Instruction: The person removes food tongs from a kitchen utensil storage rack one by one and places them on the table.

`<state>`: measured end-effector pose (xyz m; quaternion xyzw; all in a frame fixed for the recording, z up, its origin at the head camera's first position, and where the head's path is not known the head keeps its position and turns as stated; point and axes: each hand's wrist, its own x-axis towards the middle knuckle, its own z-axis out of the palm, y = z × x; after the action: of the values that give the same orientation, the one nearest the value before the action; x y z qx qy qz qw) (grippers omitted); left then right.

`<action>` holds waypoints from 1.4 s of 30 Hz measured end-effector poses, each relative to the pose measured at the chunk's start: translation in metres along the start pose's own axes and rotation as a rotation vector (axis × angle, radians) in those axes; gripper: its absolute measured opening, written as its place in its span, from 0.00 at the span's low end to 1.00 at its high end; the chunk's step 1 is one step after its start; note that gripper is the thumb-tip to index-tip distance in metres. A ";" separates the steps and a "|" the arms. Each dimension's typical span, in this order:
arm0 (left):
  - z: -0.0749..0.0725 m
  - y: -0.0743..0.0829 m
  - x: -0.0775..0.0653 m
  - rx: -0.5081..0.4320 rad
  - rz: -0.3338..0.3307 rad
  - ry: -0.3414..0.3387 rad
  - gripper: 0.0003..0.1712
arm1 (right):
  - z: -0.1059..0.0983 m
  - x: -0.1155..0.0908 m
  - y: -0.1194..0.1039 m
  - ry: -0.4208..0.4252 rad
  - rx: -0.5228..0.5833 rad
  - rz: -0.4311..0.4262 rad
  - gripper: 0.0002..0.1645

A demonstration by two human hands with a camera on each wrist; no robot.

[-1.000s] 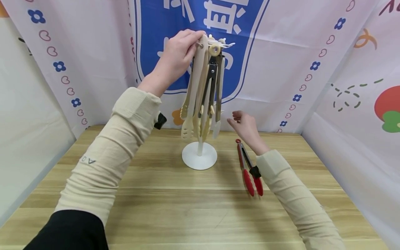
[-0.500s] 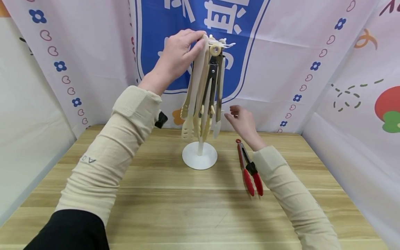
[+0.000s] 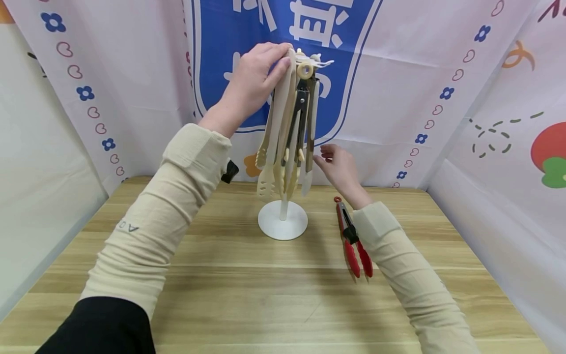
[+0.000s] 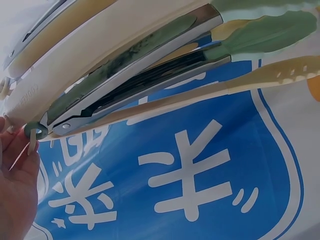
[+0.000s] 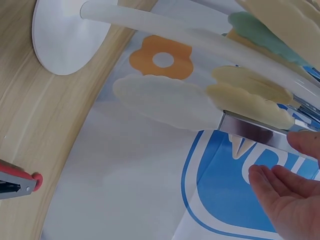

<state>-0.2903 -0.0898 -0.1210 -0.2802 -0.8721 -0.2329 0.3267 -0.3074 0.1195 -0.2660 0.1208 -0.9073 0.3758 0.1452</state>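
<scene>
A white utensil stand [image 3: 268, 227] holds several hanging utensils. My left hand [image 3: 254, 78] grips the stand's top from the left, fingers over the upper end of a beige-handled turner [image 3: 267, 183]. In the left wrist view, its fingertips curl at a hook beside the ring of green-tipped tongs [image 4: 280, 32]. My right hand [image 3: 339, 169] is right of the stand at the height of the tool heads, fingers bent loosely and thumb apart. In the right wrist view its thumb reaches the metal arm of white-tipped tongs [image 5: 165, 102]; the fingers stay off it.
Red-tipped tongs [image 3: 352, 259] lie on the wooden table [image 3: 247, 295] under the right forearm, jaws pointing toward me. A printed cloth backdrop [image 3: 393, 98] stands close behind the stand, with cloth walls at both sides.
My right hand has moved left and slightly up, closer to the hanging tongs. My left thumb has shifted up onto the pale handle's top; that hand otherwise stays put. The stand and red-tipped tongs have not moved.
</scene>
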 end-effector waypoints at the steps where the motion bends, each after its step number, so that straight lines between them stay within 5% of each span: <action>1: 0.000 0.000 0.000 -0.002 0.002 0.002 0.24 | 0.000 0.000 0.000 0.000 0.002 -0.004 0.24; 23: -0.003 -0.004 0.001 -0.029 0.092 -0.001 0.21 | 0.001 0.003 -0.004 0.013 0.122 -0.067 0.26; 42: -0.003 -0.003 0.004 -0.067 0.080 -0.038 0.21 | 0.001 0.005 -0.006 -0.064 0.228 -0.075 0.33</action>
<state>-0.2932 -0.0925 -0.1166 -0.3301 -0.8579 -0.2433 0.3096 -0.3099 0.1140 -0.2611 0.1825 -0.8576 0.4668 0.1156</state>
